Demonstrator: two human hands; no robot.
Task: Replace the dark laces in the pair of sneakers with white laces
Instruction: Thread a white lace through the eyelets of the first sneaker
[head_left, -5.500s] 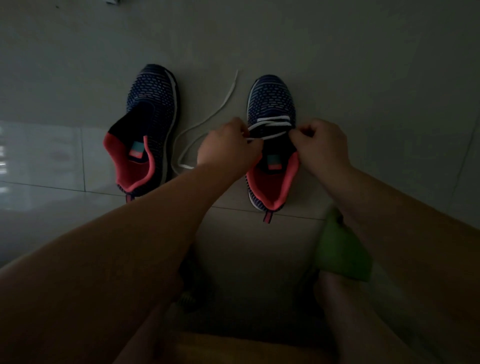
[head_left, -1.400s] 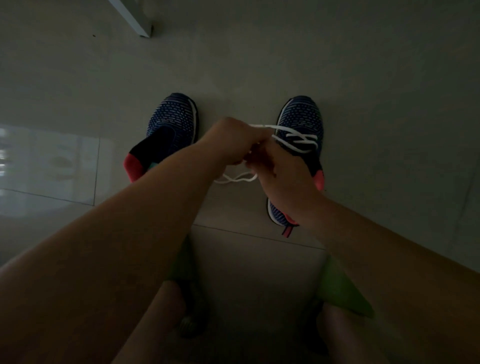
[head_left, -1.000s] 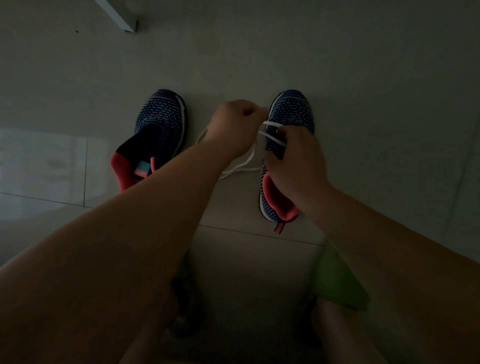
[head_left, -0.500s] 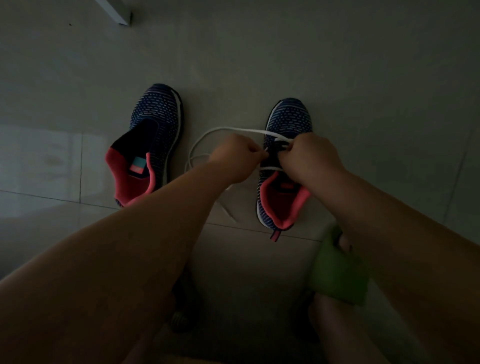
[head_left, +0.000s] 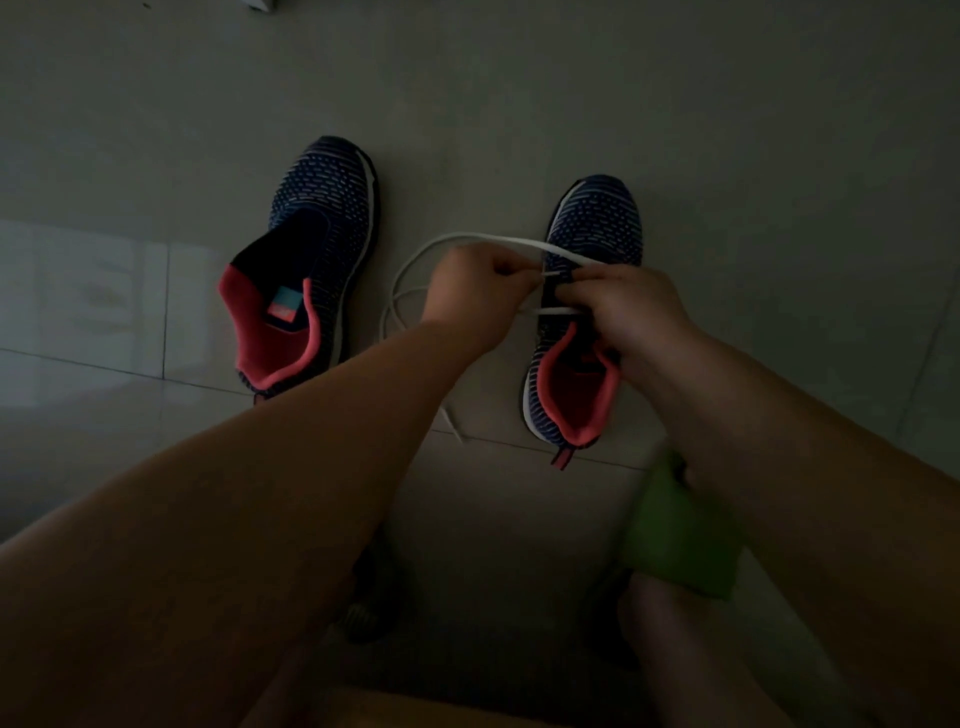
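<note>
Lacing is underway on the right-hand sneaker (head_left: 582, 322) only. I am working at its eyelet rows with both hands. My left hand (head_left: 475, 296) is pinching a strand of the white lace (head_left: 498, 240) between curled fingers (head_left: 511, 270), just beside the inner edge of the shoe. My right hand (head_left: 628, 317) is resting over the tongue area with its fingers curled around the lace near the eyelets; exactly which strand it is gripping I cannot tell, since the hand is covering that point.

Status of the white lace: two short horizontal runs are showing across the shoe, one between my hands and one just below them. A long strand is arching from the toe side of the eyelets out over the floor (head_left: 727, 130), looping between the two shoes, and its tip is lying on the floor near my left forearm. I am judging that only the lower eyelet rows are threaded and the upper rows are remaining.

Status of the left-hand sneaker (head_left: 311, 260): it is standing well apart on the floor, opening toward me, with no lace of either colour visible in it. I am judging that its dark lace is already out and its white lace is not yet fitted. No dark laces are in view.
</note>
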